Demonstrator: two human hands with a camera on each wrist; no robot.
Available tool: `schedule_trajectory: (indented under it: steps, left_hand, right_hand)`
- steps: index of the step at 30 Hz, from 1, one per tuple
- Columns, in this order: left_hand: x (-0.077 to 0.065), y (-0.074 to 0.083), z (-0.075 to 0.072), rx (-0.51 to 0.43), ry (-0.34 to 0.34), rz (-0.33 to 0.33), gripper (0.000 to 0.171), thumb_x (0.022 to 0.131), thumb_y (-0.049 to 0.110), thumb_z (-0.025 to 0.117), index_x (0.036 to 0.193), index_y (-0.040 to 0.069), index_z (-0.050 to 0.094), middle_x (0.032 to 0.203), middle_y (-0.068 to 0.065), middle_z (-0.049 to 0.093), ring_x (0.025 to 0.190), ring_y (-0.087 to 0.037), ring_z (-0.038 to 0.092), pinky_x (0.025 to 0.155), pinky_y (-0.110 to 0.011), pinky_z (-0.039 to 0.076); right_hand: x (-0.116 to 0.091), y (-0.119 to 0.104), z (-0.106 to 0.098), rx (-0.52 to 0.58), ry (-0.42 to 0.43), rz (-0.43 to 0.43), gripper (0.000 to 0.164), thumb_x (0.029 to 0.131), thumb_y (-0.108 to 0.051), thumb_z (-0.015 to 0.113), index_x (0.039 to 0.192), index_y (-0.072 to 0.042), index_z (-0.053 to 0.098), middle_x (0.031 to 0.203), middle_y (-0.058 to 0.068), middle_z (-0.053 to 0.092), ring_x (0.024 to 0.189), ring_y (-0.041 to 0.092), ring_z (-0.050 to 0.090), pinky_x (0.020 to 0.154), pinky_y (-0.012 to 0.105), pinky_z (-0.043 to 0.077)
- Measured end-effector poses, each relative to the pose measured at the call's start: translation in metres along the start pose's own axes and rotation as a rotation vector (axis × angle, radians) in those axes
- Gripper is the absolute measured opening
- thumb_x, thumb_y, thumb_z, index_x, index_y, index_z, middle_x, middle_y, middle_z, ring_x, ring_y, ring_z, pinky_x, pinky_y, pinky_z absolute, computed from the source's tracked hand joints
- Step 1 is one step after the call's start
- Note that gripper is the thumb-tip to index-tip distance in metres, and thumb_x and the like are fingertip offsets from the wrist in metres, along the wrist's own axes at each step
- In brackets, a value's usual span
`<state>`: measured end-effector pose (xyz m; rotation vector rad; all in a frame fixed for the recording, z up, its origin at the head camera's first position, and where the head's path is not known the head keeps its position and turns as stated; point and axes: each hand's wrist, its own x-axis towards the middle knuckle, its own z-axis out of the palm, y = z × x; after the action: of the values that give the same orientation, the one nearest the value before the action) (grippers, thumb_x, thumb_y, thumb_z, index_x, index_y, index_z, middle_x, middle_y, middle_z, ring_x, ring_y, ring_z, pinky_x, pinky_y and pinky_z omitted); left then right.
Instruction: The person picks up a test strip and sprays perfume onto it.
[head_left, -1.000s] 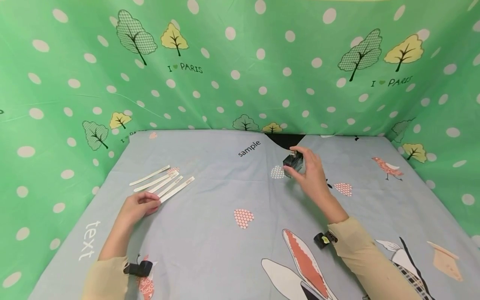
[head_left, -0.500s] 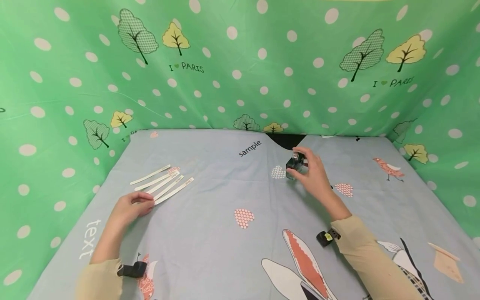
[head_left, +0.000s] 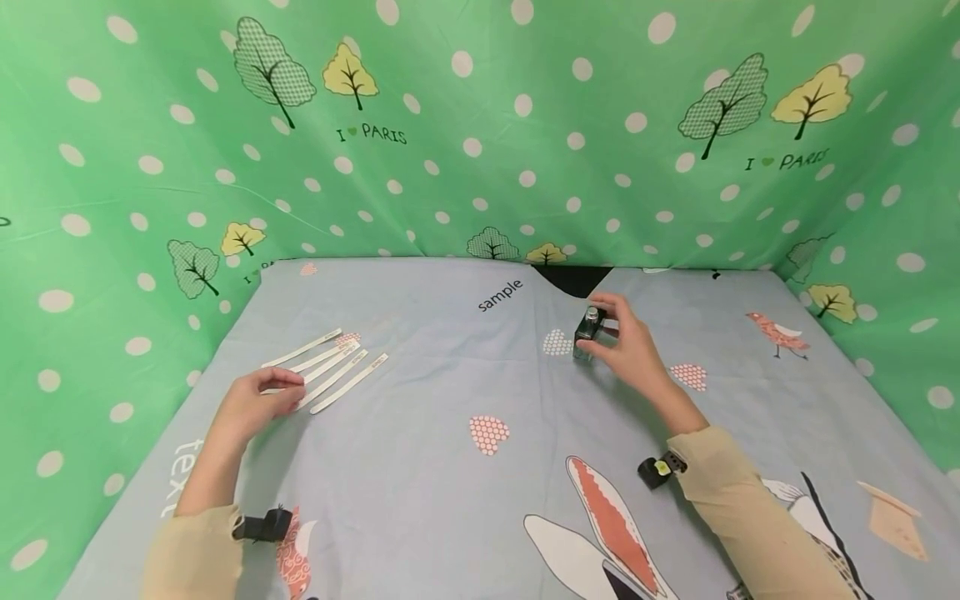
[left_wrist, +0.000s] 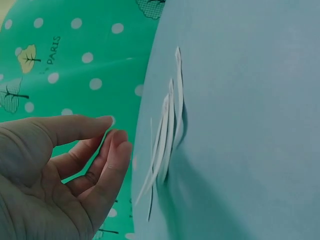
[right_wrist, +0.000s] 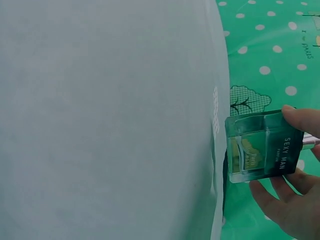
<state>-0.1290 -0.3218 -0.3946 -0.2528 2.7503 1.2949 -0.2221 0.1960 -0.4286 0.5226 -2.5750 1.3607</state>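
Several thin white paper strips (head_left: pixel 349 385) with small print at their far ends lie fanned out on the cloth at the left. My left hand (head_left: pixel 258 404) hovers at their near ends, hiding part of some. The left wrist view shows its thumb and fingertips a little apart, nothing between them, with the strips (left_wrist: pixel 166 132) beyond. At the right, my right hand (head_left: pixel 630 342) grips a perfume bottle (right_wrist: pixel 262 145) by its sides between thumb and fingers. The bottle is square glass, dark at the top, labelled "SEXY MAN PARFUM", with a silver spray nozzle (head_left: pixel 592 313).
A grey-blue printed cloth (head_left: pixel 420 483) covers the table, creased along the middle. Behind and on both sides hangs a green dotted curtain (head_left: pixel 420 208). A black wrist camera (head_left: pixel 279 525) sits by the left cuff, another black camera (head_left: pixel 655 472) by the right.
My left hand has let go of the rightmost strip and drawn back left, leaving that strip's near end in view. My right hand has turned the perfume bottle and shifted it slightly right.
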Motion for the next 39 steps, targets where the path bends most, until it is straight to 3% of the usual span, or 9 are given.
schedule_trajectory:
  steps: [6, 14, 20, 39]
  left_hand:
    - [0.007, 0.008, 0.002, 0.004, -0.005, 0.035, 0.034, 0.094, 0.014, 0.066, 0.115, -0.011, 0.061, 0.088, 0.003, 0.068, 0.069, 0.004, 0.063, 0.064, -0.017, 0.054]
    - [0.015, 0.014, 0.009, -0.046, -0.016, 0.033, 0.033, 0.093, 0.011, 0.067, 0.116, -0.013, 0.060, 0.093, 0.000, 0.068, 0.071, 0.006, 0.063, 0.068, -0.014, 0.056]
    - [0.016, 0.018, 0.012, -0.023, -0.010, 0.032, 0.032, 0.093, 0.011, 0.067, 0.115, -0.011, 0.061, 0.101, -0.011, 0.070, 0.071, 0.006, 0.061, 0.068, -0.014, 0.055]
    - [0.018, 0.025, 0.017, -0.042, -0.026, 0.008, 0.031, 0.094, 0.012, 0.067, 0.116, -0.009, 0.060, 0.108, -0.018, 0.068, 0.074, 0.004, 0.063, 0.070, -0.015, 0.057]
  right_hand:
    - [0.001, 0.000, -0.001, 0.006, -0.044, 0.017, 0.071, 0.085, -0.001, 0.076, 0.144, -0.007, 0.037, 0.143, 0.024, 0.051, 0.130, 0.041, 0.051, 0.104, 0.056, 0.048]
    - [0.001, -0.001, -0.001, 0.000, -0.071, 0.023, 0.071, 0.085, -0.001, 0.076, 0.145, -0.008, 0.037, 0.144, 0.024, 0.051, 0.130, 0.040, 0.051, 0.105, 0.056, 0.047]
    - [0.000, 0.001, -0.001, 0.010, -0.088, 0.021, 0.072, 0.085, 0.000, 0.075, 0.145, -0.007, 0.036, 0.145, 0.025, 0.050, 0.131, 0.041, 0.051, 0.105, 0.057, 0.047]
    - [-0.003, 0.006, -0.004, 0.020, -0.103, 0.029, 0.071, 0.086, -0.001, 0.075, 0.145, -0.005, 0.036, 0.145, 0.025, 0.049, 0.132, 0.042, 0.049, 0.106, 0.059, 0.045]
